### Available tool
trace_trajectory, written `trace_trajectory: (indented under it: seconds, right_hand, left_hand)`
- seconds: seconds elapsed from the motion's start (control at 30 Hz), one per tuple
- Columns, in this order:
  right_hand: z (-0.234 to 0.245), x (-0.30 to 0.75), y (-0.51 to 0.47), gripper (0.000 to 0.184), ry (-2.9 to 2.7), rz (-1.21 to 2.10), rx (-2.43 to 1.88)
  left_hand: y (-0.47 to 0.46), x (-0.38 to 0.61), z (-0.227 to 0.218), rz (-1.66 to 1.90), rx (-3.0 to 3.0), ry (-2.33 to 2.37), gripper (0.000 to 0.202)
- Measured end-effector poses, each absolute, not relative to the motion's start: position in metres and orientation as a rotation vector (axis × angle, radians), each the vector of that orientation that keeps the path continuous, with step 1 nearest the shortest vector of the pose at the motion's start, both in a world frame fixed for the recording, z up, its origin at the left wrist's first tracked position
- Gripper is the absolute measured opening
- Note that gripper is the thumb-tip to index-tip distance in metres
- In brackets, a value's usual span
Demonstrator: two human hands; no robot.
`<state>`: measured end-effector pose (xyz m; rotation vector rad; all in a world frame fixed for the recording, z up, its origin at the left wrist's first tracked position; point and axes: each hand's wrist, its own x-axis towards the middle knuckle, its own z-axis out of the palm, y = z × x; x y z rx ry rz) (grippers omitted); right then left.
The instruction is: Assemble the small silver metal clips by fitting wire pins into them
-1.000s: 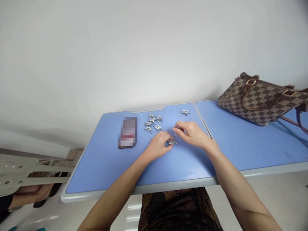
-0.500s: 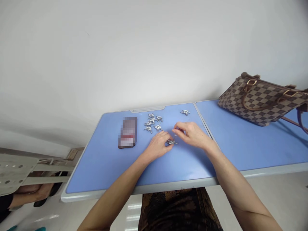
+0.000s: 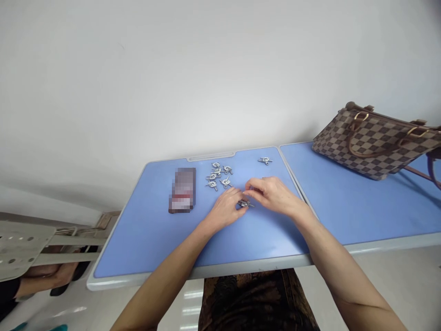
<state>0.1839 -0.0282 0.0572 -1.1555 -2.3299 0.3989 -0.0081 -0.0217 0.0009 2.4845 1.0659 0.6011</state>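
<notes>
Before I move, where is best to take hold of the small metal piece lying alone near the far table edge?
Pinch the metal piece across its middle from above, using your right hand, which is closer. It seems to lie flat and apart from the cluster of similar pieces, so your fingers have room on each side.

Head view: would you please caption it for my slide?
The left hand and right hand meet at a metal fitting on a blue table.

Blue table point(image 3: 144, 239) with a center seam point(image 3: 288, 177)

Left of the seam lie a blurred packet point(image 3: 182, 190), a cluster of metal clips point(image 3: 217, 175) and one lone clip point(image 3: 265, 160); right of it stands a checkered handbag point(image 3: 374, 142).
</notes>
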Motion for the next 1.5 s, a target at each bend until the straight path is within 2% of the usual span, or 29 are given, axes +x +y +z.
trace_trajectory:
  seconds: [0.23,0.67,1.07,1.3,1.5]
  right_hand:
    - [0.054,0.184,-0.027,0.016,-2.296,0.404,-1.214]
    - [0.054,0.17,-0.031,0.022,-2.218,0.245,-1.575]
    - [0.072,0.194,-0.029,0.028,-2.261,0.778,-1.169]
    - [0.066,0.198,-0.022,0.027,-2.209,0.746,-1.156]
    - [0.063,0.189,-0.025,0.03,-2.199,0.513,-1.236]
  left_hand:
    - [-0.02,-0.01,-0.001,0.628,2.451,1.027,0.01]
    - [-0.021,-0.008,0.003,0.596,2.432,1.046,0.007]
    - [-0.022,-0.009,0.004,0.569,2.465,1.038,0.006]
    - [-0.022,-0.01,0.006,0.557,2.45,1.033,0.006]
    - [-0.024,-0.009,0.005,0.561,2.409,1.024,0.007]
